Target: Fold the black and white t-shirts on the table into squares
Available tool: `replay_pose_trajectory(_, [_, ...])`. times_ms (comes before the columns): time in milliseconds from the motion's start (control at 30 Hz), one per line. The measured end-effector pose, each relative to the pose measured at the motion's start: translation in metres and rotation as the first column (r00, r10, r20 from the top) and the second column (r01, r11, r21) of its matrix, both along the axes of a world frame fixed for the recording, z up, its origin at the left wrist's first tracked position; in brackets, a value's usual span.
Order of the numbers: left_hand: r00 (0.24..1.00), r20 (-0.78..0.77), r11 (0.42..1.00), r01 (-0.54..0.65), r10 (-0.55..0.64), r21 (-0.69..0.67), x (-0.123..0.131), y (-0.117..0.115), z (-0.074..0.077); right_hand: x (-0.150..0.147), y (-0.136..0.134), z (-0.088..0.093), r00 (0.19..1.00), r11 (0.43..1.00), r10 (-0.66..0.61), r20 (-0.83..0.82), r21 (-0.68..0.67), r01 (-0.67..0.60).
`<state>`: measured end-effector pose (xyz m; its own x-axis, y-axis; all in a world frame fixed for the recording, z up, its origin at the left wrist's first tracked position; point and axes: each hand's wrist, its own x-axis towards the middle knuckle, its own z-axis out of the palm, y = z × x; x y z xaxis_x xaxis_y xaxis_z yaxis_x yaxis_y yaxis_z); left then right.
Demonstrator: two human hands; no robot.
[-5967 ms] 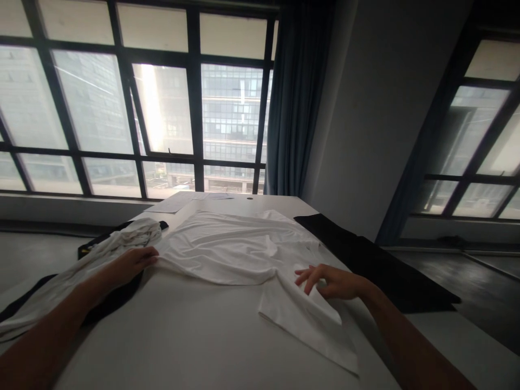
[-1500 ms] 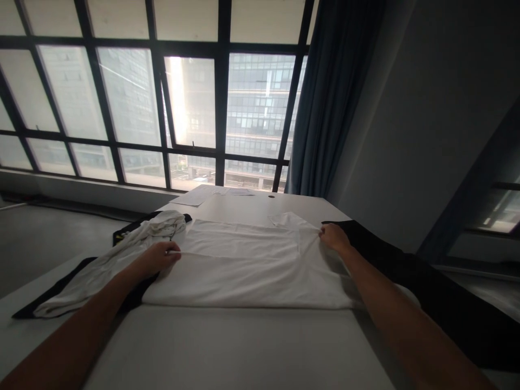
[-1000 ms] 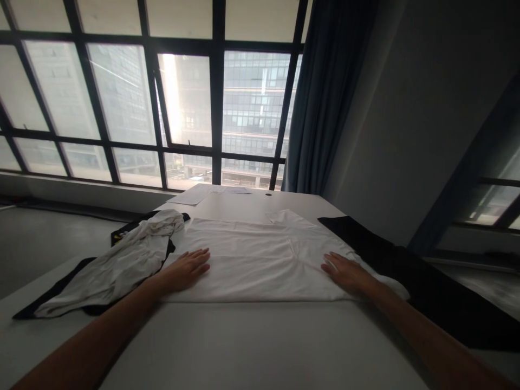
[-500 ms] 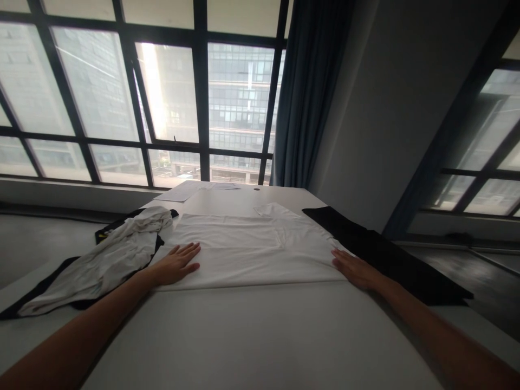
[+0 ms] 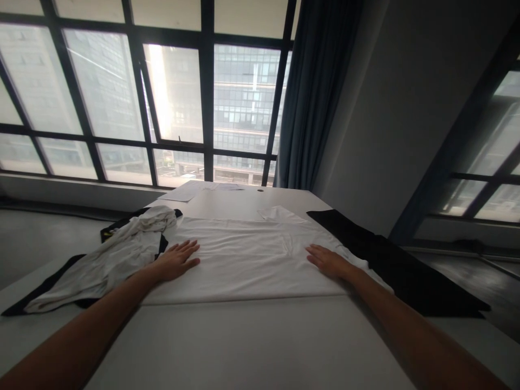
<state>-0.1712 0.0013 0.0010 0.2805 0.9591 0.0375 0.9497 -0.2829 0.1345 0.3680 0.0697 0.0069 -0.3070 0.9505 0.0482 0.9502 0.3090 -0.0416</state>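
Note:
A white T-shirt point(image 5: 244, 265) lies spread sideways and folded lengthwise on the white table point(image 5: 252, 346), with light wrinkles across it. My left hand point(image 5: 177, 261) rests flat on its left end, fingers stretched out. On the right part of the shirt lies my right hand point(image 5: 328, 261), palm down with the fingers extended. A sleeve sticks out at the far side, and more white cloth shows beyond my right wrist. Neither hand grips the fabric.
Left of the shirt is a crumpled whitish garment point(image 5: 109, 260) on top of dark cloth. Black folded fabric point(image 5: 410, 271) lies along the table's right side. Sheets of paper point(image 5: 179, 192) are at the far end, before the windows and a blue curtain point(image 5: 312, 97).
My right hand has slid left across the shirt, away from its right end. The shirt's near edge is slightly closer to me. My left hand stays nearly in place.

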Motion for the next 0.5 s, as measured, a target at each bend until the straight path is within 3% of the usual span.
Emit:
replay_pose_trajectory(100, [1.0, -0.027, 0.998, 0.007, -0.009, -0.055, -0.006, 0.0, -0.002, -0.001, 0.003, 0.004, 0.999, 0.994, 0.04, -0.031, -0.099, -0.043])
replay_pose_trajectory(267, [0.997, 0.02, 0.994, 0.082, -0.081, -0.068, -0.011, 0.019, 0.023, 0.003, 0.027, 0.047, 0.996, 0.951, 0.09, 0.007, -0.298, -0.084])
replay_pose_trajectory(367, [0.999, 0.004, 0.999, 0.035, -0.035, -0.015, -0.01, 0.05, 0.031, -0.017, 0.06, 0.061, 0.998, 0.988, 0.027, 0.053, -0.152, -0.018])
replay_pose_trajectory(500, [0.996, -0.077, 0.998, -0.043, 0.047, 0.043, -0.01, 0.1, 0.025, -0.053, 0.113, 0.055, 1.0, 1.0, -0.02, 0.01, 0.001, 0.02])
